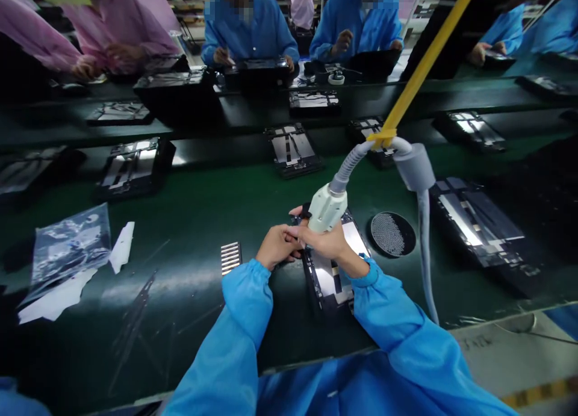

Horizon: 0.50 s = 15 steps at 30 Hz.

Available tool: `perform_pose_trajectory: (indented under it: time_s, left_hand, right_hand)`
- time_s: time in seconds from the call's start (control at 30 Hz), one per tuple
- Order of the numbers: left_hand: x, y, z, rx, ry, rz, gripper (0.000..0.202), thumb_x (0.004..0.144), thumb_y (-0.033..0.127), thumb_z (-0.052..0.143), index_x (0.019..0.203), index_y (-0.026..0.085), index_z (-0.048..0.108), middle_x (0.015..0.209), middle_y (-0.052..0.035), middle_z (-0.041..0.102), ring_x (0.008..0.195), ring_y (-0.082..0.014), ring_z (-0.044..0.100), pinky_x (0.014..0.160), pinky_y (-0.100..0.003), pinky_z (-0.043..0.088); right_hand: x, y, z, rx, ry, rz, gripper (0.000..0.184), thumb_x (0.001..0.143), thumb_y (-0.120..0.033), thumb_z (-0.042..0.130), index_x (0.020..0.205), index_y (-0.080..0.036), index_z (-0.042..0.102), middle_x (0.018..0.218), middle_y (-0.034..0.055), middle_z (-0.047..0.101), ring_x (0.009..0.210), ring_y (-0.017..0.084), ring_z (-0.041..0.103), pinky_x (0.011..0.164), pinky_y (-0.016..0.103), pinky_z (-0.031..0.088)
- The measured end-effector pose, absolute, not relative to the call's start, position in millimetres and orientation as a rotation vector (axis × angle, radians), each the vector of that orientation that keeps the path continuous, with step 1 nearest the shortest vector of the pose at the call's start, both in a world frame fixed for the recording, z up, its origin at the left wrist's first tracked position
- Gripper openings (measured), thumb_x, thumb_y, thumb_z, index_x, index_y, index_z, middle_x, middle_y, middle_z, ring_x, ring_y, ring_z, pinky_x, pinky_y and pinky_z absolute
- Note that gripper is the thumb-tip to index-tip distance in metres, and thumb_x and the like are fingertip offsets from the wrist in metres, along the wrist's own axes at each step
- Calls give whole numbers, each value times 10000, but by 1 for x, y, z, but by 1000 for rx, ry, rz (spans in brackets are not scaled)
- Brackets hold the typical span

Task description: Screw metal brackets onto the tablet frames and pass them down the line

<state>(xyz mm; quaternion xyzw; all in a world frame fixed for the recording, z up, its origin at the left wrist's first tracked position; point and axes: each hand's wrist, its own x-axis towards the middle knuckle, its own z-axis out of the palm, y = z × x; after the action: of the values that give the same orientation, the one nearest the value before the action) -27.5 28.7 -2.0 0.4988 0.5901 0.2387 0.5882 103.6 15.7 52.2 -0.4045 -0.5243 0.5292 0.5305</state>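
Note:
My right hand [329, 242] is wrapped round a pale electric screwdriver [326, 208], which hangs by a grey cable from a yellow strap [409, 73]. The screwdriver slants over a flat black device with silver panels [326, 279] lying in front of me. Close beside it, my left hand [277, 246] has its fingers curled together at the device's left edge; what they pinch, if anything, is hidden. The screwdriver's tip is covered by my hands. To the right of the device stands a round black dish [392, 234] of tiny shiny pieces.
A small dark strip with several pale bars [231, 258] lies left of my hands. Farther left are a clear plastic bag [72, 238] and torn white paper [58, 297]. Similar devices [293, 148] lie along the green bench [203, 193]. Co-workers [253, 27] sit opposite.

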Motion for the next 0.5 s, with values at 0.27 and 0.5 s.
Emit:
perform_pose_trajectory:
  time_s: [0.27, 0.5]
  left_hand:
    - [-29, 32, 1, 1109, 1370, 510, 237, 676, 98, 708, 898, 117, 625, 572, 12, 640, 467, -109, 628, 388, -146, 444]
    - [-24, 32, 1, 1152, 1351, 507, 225, 697, 122, 687, 913, 115, 622, 588, 3, 646, 477, -111, 624, 407, -165, 451]
  right_hand:
    - [100, 20, 41, -991, -1307, 1261, 282, 691, -247, 747, 940, -185, 632, 536, -69, 546, 470, 109, 544, 523, 279, 505]
    - [98, 21, 41, -1011, -1345, 1252, 284, 697, -265, 734, 945, -173, 630, 518, -66, 535, 461, 111, 536, 532, 282, 511]
